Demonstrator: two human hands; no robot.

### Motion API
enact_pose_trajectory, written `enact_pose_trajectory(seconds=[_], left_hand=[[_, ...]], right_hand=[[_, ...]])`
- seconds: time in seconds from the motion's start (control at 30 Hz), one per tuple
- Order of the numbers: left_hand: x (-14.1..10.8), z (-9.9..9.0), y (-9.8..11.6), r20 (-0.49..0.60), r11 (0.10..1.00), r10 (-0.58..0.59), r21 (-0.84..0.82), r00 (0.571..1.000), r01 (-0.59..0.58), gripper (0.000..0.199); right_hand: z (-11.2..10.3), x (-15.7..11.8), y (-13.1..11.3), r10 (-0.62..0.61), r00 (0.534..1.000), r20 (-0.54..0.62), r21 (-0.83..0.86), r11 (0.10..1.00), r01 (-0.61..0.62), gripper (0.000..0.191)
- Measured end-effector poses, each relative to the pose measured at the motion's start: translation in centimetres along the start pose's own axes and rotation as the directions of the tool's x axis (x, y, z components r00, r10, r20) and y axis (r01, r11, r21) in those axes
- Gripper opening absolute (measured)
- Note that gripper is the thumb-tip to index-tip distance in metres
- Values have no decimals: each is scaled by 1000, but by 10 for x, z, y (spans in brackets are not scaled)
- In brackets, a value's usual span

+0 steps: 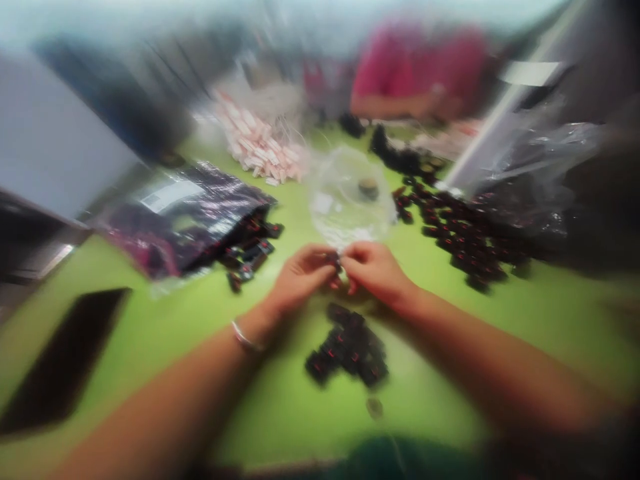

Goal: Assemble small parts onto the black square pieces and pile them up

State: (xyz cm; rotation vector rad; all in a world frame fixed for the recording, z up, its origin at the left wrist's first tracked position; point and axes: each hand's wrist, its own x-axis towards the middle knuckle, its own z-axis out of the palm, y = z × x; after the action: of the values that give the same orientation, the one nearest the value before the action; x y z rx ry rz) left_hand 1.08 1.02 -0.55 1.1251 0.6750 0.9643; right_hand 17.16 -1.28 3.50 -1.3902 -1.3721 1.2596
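Observation:
My left hand (306,275) and my right hand (378,272) meet at the middle of the green table (280,413), fingertips nearly touching. Between the pinched fingers of both is a small black part (334,259), mostly covered and blurred. Just below the hands lies a small pile of black parts with red marks (350,347). Directly beyond the fingertips sits a round translucent tub (320,200), holding small white pieces and a dark round item (369,189).
On the left a clear plastic bag (200,207) spills similar black parts. Pale pink pieces (265,150) are heaped at the back. More black parts (465,240) spread at the right beside another bag (545,173). A dark flat slab (65,360) lies at left; a person in pink (415,67) sits opposite.

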Motion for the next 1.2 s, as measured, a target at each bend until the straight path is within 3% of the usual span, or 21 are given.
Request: enact_pose_trajectory(seconds=[0.1,0.27,0.33,0.4,0.53,0.67,0.8,1.0,1.07,1.2], left_hand=[[0,3,0,-2,996,42,77,999,-42,29],[-1,3,-1,-56,996,29,87,998,-24,32],[-1,0,-2,-55,1000,-7,17,998,8,35],[-1,-2,-3,-43,998,-38,-53,998,35,37],[0,-3,-2,-24,996,-45,-75,999,43,38],[0,0,0,-25,1000,-14,4,1000,14,36],[-2,4,2,-45,998,2,58,999,0,33],[-5,10,2,-100,992,31,125,994,-19,28],[-5,9,2,-94,995,26,99,995,-17,29],[-2,4,0,-38,1000,-10,-20,999,9,36]], right_hand=[[1,4,8,-32,999,-10,-140,990,31,10],[7,6,19,-307,947,-97,-321,910,262,15],[10,3,18,-269,958,-97,-227,943,242,13],[10,-1,14,-145,987,-70,-77,987,139,14],[8,-3,8,-17,1000,-7,78,997,17,17],[6,0,9,-5,1000,5,54,999,5,13],[5,2,13,-34,999,-11,-85,996,33,11],[5,4,21,-356,933,-48,-432,850,302,15],[5,3,19,-352,934,-56,-402,865,302,15],[5,-2,9,-113,993,-34,-91,990,110,14]])
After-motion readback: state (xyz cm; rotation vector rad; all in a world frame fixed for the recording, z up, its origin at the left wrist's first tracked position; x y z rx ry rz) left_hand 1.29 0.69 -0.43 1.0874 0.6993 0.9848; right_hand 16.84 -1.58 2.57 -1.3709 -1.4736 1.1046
